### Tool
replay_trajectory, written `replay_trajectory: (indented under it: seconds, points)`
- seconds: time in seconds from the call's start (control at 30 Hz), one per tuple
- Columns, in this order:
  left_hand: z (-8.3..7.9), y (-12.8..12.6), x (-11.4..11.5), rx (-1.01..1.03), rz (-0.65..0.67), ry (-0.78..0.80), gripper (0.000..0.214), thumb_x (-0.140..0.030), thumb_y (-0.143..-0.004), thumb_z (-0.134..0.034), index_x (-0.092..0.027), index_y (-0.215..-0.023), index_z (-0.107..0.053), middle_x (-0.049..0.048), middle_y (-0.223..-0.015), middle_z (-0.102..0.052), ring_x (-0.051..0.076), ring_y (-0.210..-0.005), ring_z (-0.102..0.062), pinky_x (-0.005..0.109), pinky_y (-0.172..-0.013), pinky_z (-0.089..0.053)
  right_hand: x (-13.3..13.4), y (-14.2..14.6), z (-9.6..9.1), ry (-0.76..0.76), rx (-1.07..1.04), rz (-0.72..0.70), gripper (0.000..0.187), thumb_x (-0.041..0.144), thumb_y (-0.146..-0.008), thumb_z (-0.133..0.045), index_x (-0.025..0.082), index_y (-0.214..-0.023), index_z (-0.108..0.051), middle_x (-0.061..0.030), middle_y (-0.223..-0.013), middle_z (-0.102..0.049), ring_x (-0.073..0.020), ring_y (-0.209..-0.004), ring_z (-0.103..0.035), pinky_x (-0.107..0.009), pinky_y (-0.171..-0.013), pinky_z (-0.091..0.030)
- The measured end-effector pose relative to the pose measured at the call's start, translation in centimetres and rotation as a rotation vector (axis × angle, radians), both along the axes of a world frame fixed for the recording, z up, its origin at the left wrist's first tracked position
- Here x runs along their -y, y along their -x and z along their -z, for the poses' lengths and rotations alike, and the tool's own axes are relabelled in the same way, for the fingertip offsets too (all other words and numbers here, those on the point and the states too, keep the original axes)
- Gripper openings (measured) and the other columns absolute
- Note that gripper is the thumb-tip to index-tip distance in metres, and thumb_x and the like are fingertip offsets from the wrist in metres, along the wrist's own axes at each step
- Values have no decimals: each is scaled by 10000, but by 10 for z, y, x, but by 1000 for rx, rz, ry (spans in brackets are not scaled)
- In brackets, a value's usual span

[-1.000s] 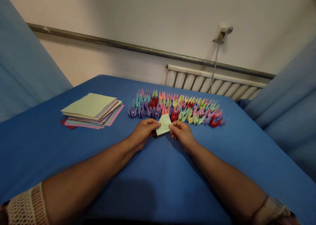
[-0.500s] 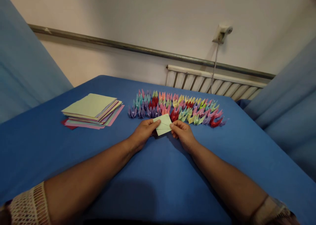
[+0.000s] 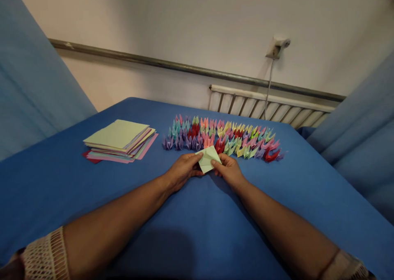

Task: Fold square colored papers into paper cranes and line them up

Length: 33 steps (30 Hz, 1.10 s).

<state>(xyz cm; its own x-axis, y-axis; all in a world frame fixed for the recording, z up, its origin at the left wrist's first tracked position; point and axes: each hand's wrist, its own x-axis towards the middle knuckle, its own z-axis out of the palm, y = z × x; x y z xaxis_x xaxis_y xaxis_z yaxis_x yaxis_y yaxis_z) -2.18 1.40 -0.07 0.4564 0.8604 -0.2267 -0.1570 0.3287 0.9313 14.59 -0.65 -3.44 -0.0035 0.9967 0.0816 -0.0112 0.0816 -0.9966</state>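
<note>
A small folded square of pale green paper (image 3: 209,158) is held between my two hands, a little above the blue-covered table. My left hand (image 3: 184,170) pinches its left edge, thumb on top and fingers beneath. On the right side, my right hand (image 3: 229,169) grips the paper, its thumb pressed on the lower part of the face. Crease lines show on the upper surface. Just behind the paper stand rows of folded paper cranes (image 3: 243,138) in many colours.
To the left lies an uneven stack of coloured paper sheets (image 3: 118,134), pale yellow-green on top. The blue cloth (image 3: 147,231) covers the table. Behind it are a wall rail (image 3: 160,65), a radiator (image 3: 246,101) and a socket with a cord (image 3: 275,48). Blue curtains (image 3: 27,79) hang at both sides.
The paper has turned a little in my hands, and my right thumb has moved inward over its face. The whole view has shifted slightly.
</note>
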Motion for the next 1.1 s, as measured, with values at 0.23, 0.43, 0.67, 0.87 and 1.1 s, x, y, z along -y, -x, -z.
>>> replay_trajectory:
  seconds: [0.23, 0.43, 0.67, 0.87, 1.1]
  points:
    - [1, -1, 0, -7, -48, -39, 289, -318, -812, -669, -110, -1012, -648, 80, -831, -681, 151, -719, -640, 216, -583, -499, -1, -2, 0, 25, -53, 17, 434, 611, -771, -574, 187, -678, -567, 40, -479, -542, -86, -378, -441, -215, -393, -302]
    - [-2, -1, -2, -23, -137, -218, 639, -256, -765, -699, -175, -1360, -479, -8, -707, -650, 110, -597, -592, 228, -591, -488, -2, -3, -1, 83, -176, -6, 396, 564, -747, -620, 176, -683, -578, 16, -522, -593, -79, -389, -469, -205, -391, -310]
    - [-5, -1, -2, -191, -142, -375, 226, -268, -788, -631, -153, -960, -723, 27, -821, -699, 121, -669, -612, 252, -656, -497, -5, -4, -2, 80, -229, 3, 372, 531, -745, -637, 172, -671, -569, 33, -485, -564, -66, -374, -457, -194, -384, -296]
    - [-2, -2, -4, -169, -109, -334, 330, -269, -672, -771, -153, -972, -697, 44, -857, -725, 160, -747, -666, 289, -720, -517, -6, -3, -5, 43, -151, -23, 397, 556, -750, -632, 186, -638, -545, 48, -445, -529, -68, -370, -446, -197, -389, -305]
    - [-2, -4, -4, -92, -94, -261, 486, -187, -600, -804, -146, -1060, -653, 62, -964, -720, 177, -844, -677, 326, -811, -520, -8, -3, -4, 62, -207, 1, 432, 606, -731, -625, 179, -695, -573, 22, -529, -597, -75, -392, -482, -201, -384, -311]
